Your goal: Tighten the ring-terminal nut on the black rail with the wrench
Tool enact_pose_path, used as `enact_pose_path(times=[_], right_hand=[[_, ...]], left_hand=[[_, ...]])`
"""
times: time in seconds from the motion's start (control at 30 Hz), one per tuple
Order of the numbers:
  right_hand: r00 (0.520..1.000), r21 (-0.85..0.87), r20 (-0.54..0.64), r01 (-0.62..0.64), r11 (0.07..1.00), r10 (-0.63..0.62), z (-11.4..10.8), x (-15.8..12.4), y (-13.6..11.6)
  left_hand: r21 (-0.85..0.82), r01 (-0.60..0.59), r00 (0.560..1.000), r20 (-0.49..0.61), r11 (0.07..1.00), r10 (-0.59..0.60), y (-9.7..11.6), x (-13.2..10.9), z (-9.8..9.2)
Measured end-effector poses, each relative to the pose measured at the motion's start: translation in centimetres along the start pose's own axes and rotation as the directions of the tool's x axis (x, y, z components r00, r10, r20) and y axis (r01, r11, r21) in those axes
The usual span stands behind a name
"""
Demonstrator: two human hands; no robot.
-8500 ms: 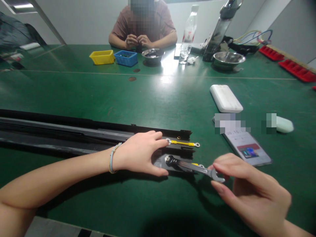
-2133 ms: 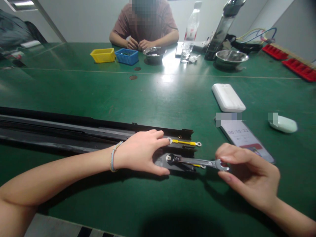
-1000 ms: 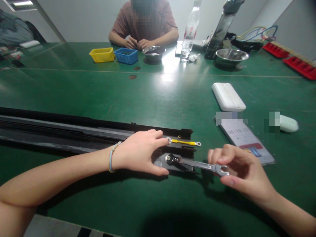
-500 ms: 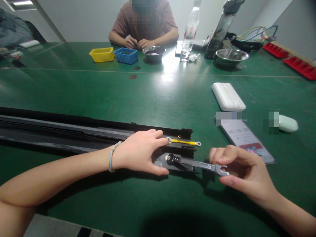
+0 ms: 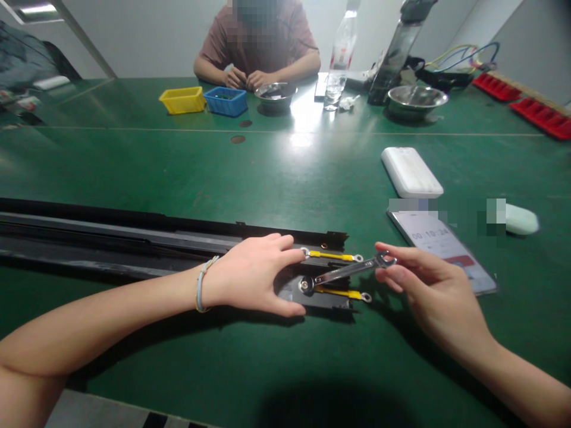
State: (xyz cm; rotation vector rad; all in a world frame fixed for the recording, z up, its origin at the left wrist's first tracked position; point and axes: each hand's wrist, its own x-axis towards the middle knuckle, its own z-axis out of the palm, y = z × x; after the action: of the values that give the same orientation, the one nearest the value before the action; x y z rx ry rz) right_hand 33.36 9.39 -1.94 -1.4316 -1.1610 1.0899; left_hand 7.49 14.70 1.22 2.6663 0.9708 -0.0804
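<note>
A long black metal rail (image 5: 134,241) lies across the green table (image 5: 267,178). My left hand (image 5: 254,276) rests on its right end, fingers spread flat, index tip by a yellow lug wire (image 5: 332,256). A second yellow lug wire (image 5: 343,293) lies just below it. A small steel wrench (image 5: 343,273) sits with its ring end on a bolt (image 5: 306,286) at the rail end. My right hand (image 5: 423,285) pinches the wrench's open-jaw end between thumb and fingers.
A phone (image 5: 441,249), a white power bank (image 5: 410,172) and a pale green case (image 5: 520,219) lie to the right. Across the table a person (image 5: 259,53) works beside yellow (image 5: 182,100) and blue bins (image 5: 225,101), steel bowls (image 5: 414,98) and a bottle (image 5: 335,71). Red trays (image 5: 539,113) line the far right.
My right hand has swung the wrench handle away from me, pivoting about the bolt, which uncovers the lower yellow wire. The left hand stays put on the rail.
</note>
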Motion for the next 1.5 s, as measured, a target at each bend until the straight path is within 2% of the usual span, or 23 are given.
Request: enact_pose_path(times=[0.13,0.27,0.37,0.53,0.67,0.77,1.03,1.1,1.17,1.27,1.33,1.5], right_hand=[[0.998,0.018,0.046,0.044,0.999,-0.045,-0.7,0.2,0.9],[0.981,0.085,0.128,0.133,0.987,-0.143,-1.2,0.4,1.0],[0.948,0.146,0.218,0.205,0.968,-0.233,-1.4,0.4,1.0],[0.86,0.254,0.385,0.252,0.934,-0.336,-1.4,0.1,1.1],[0.824,0.267,0.426,0.279,0.922,-0.373,-1.2,-0.2,0.8],[0.815,0.269,0.434,0.29,0.918,-0.385,-1.1,-0.4,0.6],[0.828,0.236,0.398,0.324,0.916,-0.395,-1.4,0.4,0.9],[0.852,0.204,0.36,0.325,0.923,-0.38,-1.5,0.6,0.8],[0.896,0.127,0.279,0.323,0.938,-0.346,-1.4,0.6,0.5],[0.957,-0.007,0.122,0.267,0.964,-0.265,-1.1,0.5,0.1],[0.979,-0.059,0.061,0.198,0.979,-0.194,-0.9,0.5,0.0],[0.995,-0.026,0.051,0.083,0.996,-0.081,-0.8,0.6,0.4]], left_hand=[[0.001,0.002,1.0,0.0,1.0,-0.002,0.3,0.6,0.4],[0.001,-0.003,1.0,0.004,1.0,0.003,0.3,0.9,0.7],[0.006,-0.011,1.0,-0.006,1.0,0.011,0.2,1.0,0.8],[0.012,-0.015,1.0,-0.009,1.0,0.015,0.0,1.2,0.7],[0.008,-0.008,1.0,-0.001,1.0,0.008,-0.1,1.5,0.6],[0.006,-0.008,1.0,-0.002,1.0,0.008,-0.2,1.6,0.5],[0.014,-0.017,1.0,-0.007,1.0,0.018,-0.2,1.3,0.7],[0.014,-0.016,1.0,-0.011,1.0,0.016,-0.2,1.1,0.7],[0.009,-0.016,1.0,-0.011,1.0,0.016,-0.1,0.9,0.7],[0.005,-0.017,1.0,-0.005,1.0,0.017,0.0,0.7,0.6],[0.004,-0.012,1.0,0.001,1.0,0.012,0.0,0.7,0.6],[-0.003,0.0,1.0,0.009,1.0,0.0,0.2,0.8,0.5]])
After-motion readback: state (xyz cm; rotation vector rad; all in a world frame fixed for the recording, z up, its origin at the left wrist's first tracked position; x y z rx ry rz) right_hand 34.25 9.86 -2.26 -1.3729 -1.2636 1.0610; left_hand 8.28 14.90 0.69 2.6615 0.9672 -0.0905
